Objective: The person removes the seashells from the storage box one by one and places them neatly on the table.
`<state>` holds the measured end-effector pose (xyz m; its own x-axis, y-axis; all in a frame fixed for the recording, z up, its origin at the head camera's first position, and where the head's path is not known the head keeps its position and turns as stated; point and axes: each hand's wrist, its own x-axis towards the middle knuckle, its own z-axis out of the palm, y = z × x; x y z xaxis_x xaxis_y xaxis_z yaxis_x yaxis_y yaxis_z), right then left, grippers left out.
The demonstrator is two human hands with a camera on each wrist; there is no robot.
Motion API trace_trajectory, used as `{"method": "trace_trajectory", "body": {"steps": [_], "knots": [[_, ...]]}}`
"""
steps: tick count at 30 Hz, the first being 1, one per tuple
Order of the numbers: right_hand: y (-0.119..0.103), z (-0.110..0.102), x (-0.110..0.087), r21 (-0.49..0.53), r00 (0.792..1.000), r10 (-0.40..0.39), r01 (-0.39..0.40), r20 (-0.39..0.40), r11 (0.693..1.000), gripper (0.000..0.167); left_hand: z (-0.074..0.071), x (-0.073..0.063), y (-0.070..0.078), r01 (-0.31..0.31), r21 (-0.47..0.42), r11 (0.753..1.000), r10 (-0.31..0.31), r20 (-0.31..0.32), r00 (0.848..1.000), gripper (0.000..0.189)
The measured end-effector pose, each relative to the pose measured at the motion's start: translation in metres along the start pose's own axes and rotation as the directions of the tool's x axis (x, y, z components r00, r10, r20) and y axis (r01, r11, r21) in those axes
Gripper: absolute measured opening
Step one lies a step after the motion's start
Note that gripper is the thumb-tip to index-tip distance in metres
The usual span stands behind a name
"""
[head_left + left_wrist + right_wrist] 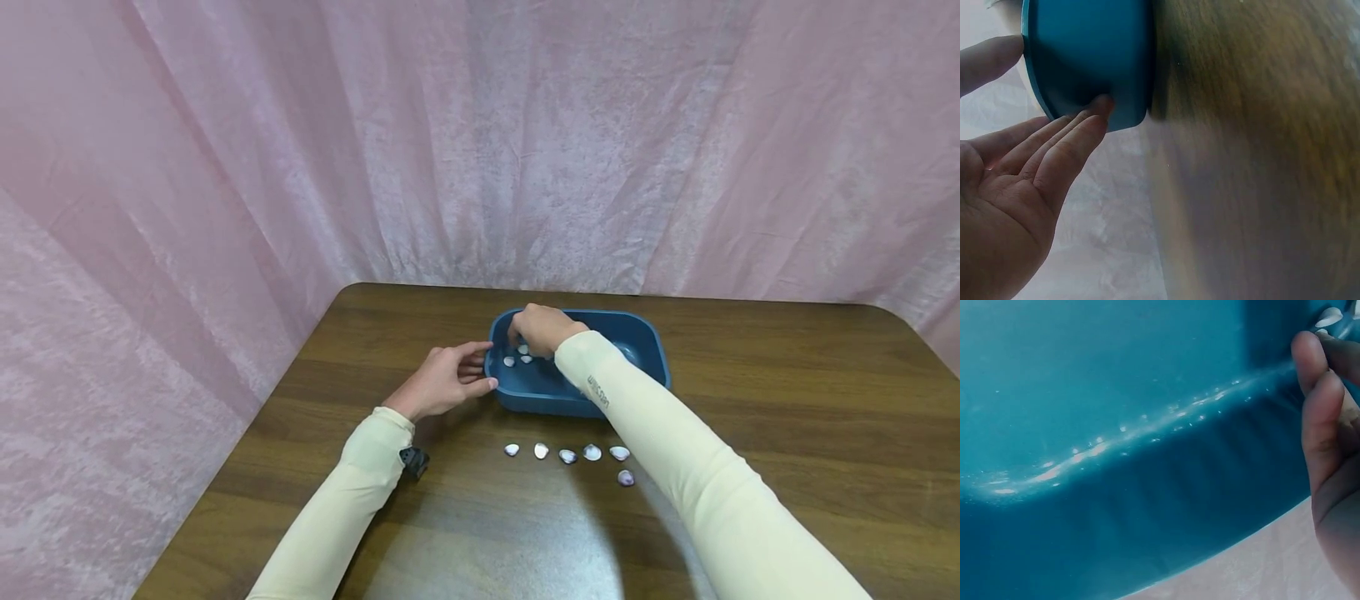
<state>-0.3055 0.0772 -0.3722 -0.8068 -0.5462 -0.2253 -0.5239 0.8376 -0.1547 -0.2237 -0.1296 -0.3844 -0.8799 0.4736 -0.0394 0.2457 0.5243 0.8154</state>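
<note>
A blue rectangular basin (536, 400) stands on the table, with several small pale seashells (509, 362) on its floor near the left end. My left hand (442, 379) touches that end from outside, its fingers (1066, 153) extended along the wall and the thumb near the front corner. Inside the basin, my right hand (546, 327) reaches down by the shells. In the right wrist view its fingertips are bunched close to a white shell (1329, 317); whether they pinch one is hidden.
In front of the basin, several white and purple shells (567, 457) lie in a row, with a purplish one (626, 478) just below its right end. The brown wooden table (787, 400) extends to both sides. Pink curtains (487, 167) hang behind it.
</note>
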Motion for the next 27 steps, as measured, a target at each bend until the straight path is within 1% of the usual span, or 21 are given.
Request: {"method": "trace_trajectory", "body": {"steps": [3, 7, 12, 16, 20, 23, 27], "knots": [[0.0023, 0.0025, 0.0002, 0.012, 1.000, 0.007, -0.006, -0.005, 1.000, 0.028, 0.0003, 0.0002, -0.0007, 0.003, 0.005, 1.000, -0.003, 0.002, 1.000, 0.064], [0.0052, 0.0052, 0.0009, -0.002, 1.000, 0.007, -0.007, -0.015, 1.000, 0.024, 0.0008, 0.0003, -0.0018, -0.002, 0.007, 1.000, 0.002, 0.001, 1.000, 0.064], [0.0078, 0.0069, 0.0020, -0.042, 1.000, 0.001, -0.002, -0.024, 0.999, 0.022, 0.0011, -0.0004, -0.0009, -0.010, 0.005, 1.000, 0.010, -0.002, 1.000, 0.064], [0.0083, 0.0061, 0.0012, -0.075, 0.999, -0.022, 0.018, -0.046, 0.997, 0.019, 0.0008, -0.0005, 0.0007, -0.023, 0.009, 1.000, 0.023, -0.005, 1.000, 0.063], [0.0083, 0.0045, -0.0001, -0.105, 0.998, -0.034, 0.029, -0.047, 0.994, 0.015, 0.0003, -0.0001, 0.0014, -0.011, 0.013, 1.000, 0.011, -0.003, 1.000, 0.064], [0.0077, 0.0037, -0.0008, -0.140, 0.998, -0.044, 0.038, -0.040, 0.989, 0.016, -0.0003, -0.0001, 0.0015, 0.003, 0.009, 1.000, -0.003, 0.003, 1.000, 0.064], [0.0057, 0.0031, -0.0014, -0.144, 0.998, -0.053, 0.046, -0.046, 0.989, 0.020, -0.0010, 0.0000, 0.0011, 0.004, 0.006, 1.000, -0.004, 0.003, 1.000, 0.064]]}}
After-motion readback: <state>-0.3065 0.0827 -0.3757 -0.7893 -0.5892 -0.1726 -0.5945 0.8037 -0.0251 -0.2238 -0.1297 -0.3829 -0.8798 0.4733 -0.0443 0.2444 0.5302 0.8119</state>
